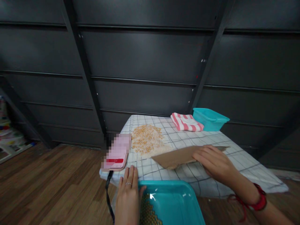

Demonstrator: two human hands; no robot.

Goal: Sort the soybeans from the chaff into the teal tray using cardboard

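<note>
My right hand [214, 162] grips a torn piece of brown cardboard [175, 157], held low over the checked cloth with its left end at the edge of a pile. That pile is a mix of yellow soybeans and white rice grains [147, 139]. My left hand [128, 195] holds the left rim of a teal plastic basin [166, 183], thumb on the inner side and fingers stretched toward the table edge. In the basin's left part lie many small greenish-brown beans [149, 212]. The basin stands against the near side of the table, partly cut off by the frame.
The table wears a white checked cloth [161, 120]. At its left edge lies a pink phone [119, 150] with a black strap [108, 190] hanging down. A folded red-and-white striped towel [186, 122] and a second teal basin [209, 120] stand at the back right, before a dark panelled wall [142, 56].
</note>
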